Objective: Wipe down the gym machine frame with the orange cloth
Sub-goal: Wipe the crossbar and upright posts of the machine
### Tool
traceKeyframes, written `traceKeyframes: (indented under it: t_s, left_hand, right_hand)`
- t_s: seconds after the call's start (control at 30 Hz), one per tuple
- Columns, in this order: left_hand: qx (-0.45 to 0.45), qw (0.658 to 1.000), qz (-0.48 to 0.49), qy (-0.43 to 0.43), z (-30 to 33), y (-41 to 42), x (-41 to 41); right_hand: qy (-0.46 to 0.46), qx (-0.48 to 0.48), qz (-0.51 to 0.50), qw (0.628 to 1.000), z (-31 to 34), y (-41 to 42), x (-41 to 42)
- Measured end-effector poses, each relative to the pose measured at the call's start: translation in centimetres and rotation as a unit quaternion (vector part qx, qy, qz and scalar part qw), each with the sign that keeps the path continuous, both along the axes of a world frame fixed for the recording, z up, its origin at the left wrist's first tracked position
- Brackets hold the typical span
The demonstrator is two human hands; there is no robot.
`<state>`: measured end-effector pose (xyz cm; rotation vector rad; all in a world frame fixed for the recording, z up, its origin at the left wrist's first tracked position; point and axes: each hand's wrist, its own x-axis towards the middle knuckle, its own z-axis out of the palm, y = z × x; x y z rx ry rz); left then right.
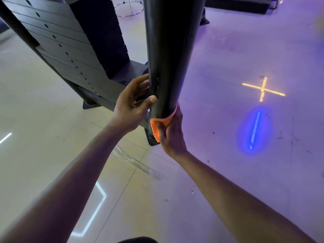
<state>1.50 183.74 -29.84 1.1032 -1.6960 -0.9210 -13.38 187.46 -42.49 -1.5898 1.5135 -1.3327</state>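
A thick black upright post (pixel 171 55) of the gym machine frame runs down the middle of the head view to a foot plate on the floor. My left hand (pixel 133 102) grips its left edge, thumb on the front face, fingers behind. My right hand (pixel 172 130) holds the orange cloth (pixel 157 126) wrapped around the lower end of the post, just above the base. Only a folded strip of the cloth shows between my fingers and the post.
A black weight stack (pixel 63 50) with pin holes stands to the left behind the post, on a base rail (pixel 112 104). The glossy tiled floor (pixel 245 172) reflects yellow and blue lights. A chrome ring base (pixel 128 7) stands far back.
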Motion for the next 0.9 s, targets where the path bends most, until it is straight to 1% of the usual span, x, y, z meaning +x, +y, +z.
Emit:
traceKeyframes:
  t_s: [0.03, 0.1, 0.23, 0.3, 0.4, 0.5, 0.57, 0.63, 0.7, 0.73, 0.8, 0.83, 0.9]
  left_hand:
    - [0.006, 1.0, -0.006, -0.007, 0.4, -0.1, 0.2]
    - [0.016, 0.999, -0.017, -0.022, 1.3, -0.1, 0.2]
    - [0.024, 0.999, -0.024, -0.02, 3.3, -0.1, 0.2]
    - [0.025, 0.999, -0.039, -0.016, 4.5, -0.3, 0.2]
    - [0.019, 0.998, -0.055, 0.008, 6.6, -0.9, 0.4]
    - [0.035, 0.997, -0.069, 0.011, 9.1, -1.4, 0.4]
    - [0.054, 0.996, -0.072, 0.011, 10.4, -1.5, 0.4]
    - [0.068, 0.995, -0.069, 0.008, 11.2, -1.2, 0.4]
    - [0.077, 0.994, -0.073, 0.006, 11.8, -1.0, 0.5]
    - [0.08, 0.994, -0.08, 0.004, 12.0, -0.8, 0.4]
    - [0.079, 0.994, -0.081, -0.011, 12.8, -0.4, 0.3]
    - [0.086, 0.993, -0.077, -0.014, 13.3, -0.3, 0.2]
    - [0.087, 0.994, -0.07, -0.009, 14.9, 0.1, -0.2]
  right_hand:
    - [-0.018, -0.025, -0.021, 0.999, 1.1, -0.2, 0.2]
    - [-0.025, -0.04, -0.046, 0.998, 2.2, -0.3, 0.6]
    - [0.018, -0.012, -0.014, 1.0, 2.3, 0.8, 0.1]
    - [-0.003, -0.019, -0.023, 1.0, 4.2, 0.9, 0.2]
    - [-0.02, -0.069, -0.075, 0.995, 8.8, 0.5, 1.1]
    - [0.018, -0.09, -0.09, 0.992, 10.6, 0.6, 0.8]
    - [0.046, -0.056, -0.068, 0.995, 10.2, 1.2, 0.2]
    - [0.042, -0.045, -0.059, 0.996, 11.2, 1.8, 0.0]
    - [0.029, -0.069, -0.078, 0.994, 13.4, 1.5, 0.1]
    - [0.029, -0.098, -0.095, 0.99, 14.6, 1.4, 0.0]
    - [0.049, -0.147, -0.11, 0.982, 15.9, 1.0, -0.3]
    - [0.066, -0.158, -0.105, 0.98, 15.8, 1.0, -0.6]
    - [0.085, -0.129, -0.1, 0.983, 14.6, 1.9, -0.8]
